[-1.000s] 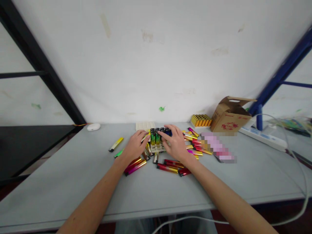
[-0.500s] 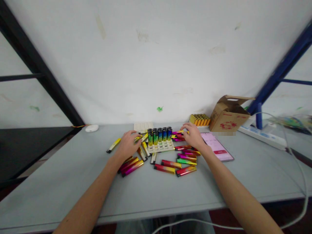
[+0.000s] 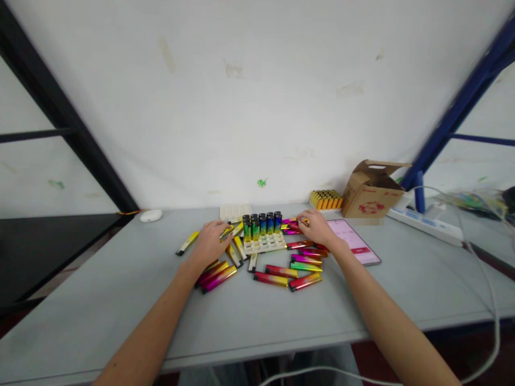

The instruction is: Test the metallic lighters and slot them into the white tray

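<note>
A pale slotted tray (image 3: 265,247) stands mid-table, with several green-to-blue lighters (image 3: 263,225) upright in its back rows; its front slots show bare. To its left, my left hand (image 3: 212,244) is closed with thumb and fingers around a yellow lighter (image 3: 226,232) among other yellow and white ones. On the tray's right, my right hand (image 3: 316,228) pinches the end of a lighter (image 3: 304,221) above a small heap of red and magenta ones. Its fingers partly cover what it grips.
Loose lighters (image 3: 270,279) lie in front of the tray and at both sides. Behind it is a second pale tray (image 3: 235,210). At right are a phone (image 3: 364,252), a bundle of yellow-orange cylinders (image 3: 326,200), an opened carton (image 3: 372,195) and a power strip (image 3: 426,225). A white case (image 3: 151,215) is at left.
My right hand's fingers have come together on a lighter. The left hand has stayed nearly in place over the yellow lighters. The whole view has shifted slightly.
</note>
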Demonstrator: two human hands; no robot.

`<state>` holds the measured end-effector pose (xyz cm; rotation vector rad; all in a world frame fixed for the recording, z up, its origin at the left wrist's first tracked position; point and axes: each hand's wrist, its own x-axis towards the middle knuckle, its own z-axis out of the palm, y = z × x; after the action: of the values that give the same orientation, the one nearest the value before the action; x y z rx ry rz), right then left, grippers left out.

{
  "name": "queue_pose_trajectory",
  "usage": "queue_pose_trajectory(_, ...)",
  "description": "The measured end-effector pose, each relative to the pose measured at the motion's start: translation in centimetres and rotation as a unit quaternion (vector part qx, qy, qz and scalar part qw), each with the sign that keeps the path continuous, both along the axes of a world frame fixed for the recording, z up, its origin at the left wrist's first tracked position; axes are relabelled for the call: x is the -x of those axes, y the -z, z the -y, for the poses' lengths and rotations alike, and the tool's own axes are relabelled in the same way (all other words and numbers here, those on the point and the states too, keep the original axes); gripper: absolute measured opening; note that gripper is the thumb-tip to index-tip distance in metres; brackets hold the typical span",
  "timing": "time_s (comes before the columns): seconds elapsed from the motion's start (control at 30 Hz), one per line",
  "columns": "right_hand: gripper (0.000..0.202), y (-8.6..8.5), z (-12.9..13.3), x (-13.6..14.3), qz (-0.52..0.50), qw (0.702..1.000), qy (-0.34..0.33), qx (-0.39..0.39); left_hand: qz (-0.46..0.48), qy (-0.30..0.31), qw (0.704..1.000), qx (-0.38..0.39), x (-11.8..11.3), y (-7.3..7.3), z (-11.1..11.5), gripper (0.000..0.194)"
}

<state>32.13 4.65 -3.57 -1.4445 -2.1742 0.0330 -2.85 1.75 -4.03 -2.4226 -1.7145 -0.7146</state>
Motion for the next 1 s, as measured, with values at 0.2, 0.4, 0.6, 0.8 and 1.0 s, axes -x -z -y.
queue_pose_trajectory(0.2,0.026,-0.2,0.4,0.2,0.002,0.998,-0.059,0.002,0.003,-0.037,0.999,0.013,-0.1,-0.2,0.2,0.033)
queue_pose_trajectory(0.4,0.022,-0.2,0.4,0.5,-0.002,0.997,-0.073,0.007,-0.009,-0.1,0.994,0.037,-0.4,-0.5,0.5,0.039)
queue_pose_trajectory(0.6,0.02,-1.0,0.6,0.8,-0.105,0.993,-0.046,-0.017,0.003,-0.106,0.993,0.05,-0.1,-0.6,0.4,0.033)
queue_pose_trajectory(0.8,0.012,-1.9,1.3,0.1,-0.077,0.991,-0.107,0.015,0.032,-0.104,0.992,0.058,-0.1,-0.8,0.5,0.04)
queue_pose_trajectory(1.0,0.015,-1.7,1.6,0.2,0.007,0.986,-0.165,0.04,0.055,-0.109,0.99,0.067,-0.3,-1.1,0.7,0.049)
